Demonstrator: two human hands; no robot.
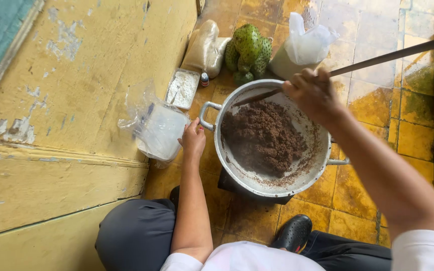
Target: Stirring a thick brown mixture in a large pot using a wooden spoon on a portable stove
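Your left hand (193, 139) rests with loose fingers at the pot's left handle (206, 114), just beside a clear bag (159, 129); it clamps nothing, so I judge a hard stir could tip the pot (272, 183) from its small dark stand on the floor. The brown crumbly mass (263, 136) lies inside, heaped left of centre, and looks dry. Your right hand (313, 94) is closed around the stick (377, 60); a wide push may throw crumbs over the rim.

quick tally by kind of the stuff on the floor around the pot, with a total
metal pot of brown mix: 1
plastic bags: 3
green spiky fruits: 1 cluster
tray of white powder: 1
small bottle: 1
long stick: 1
total: 8
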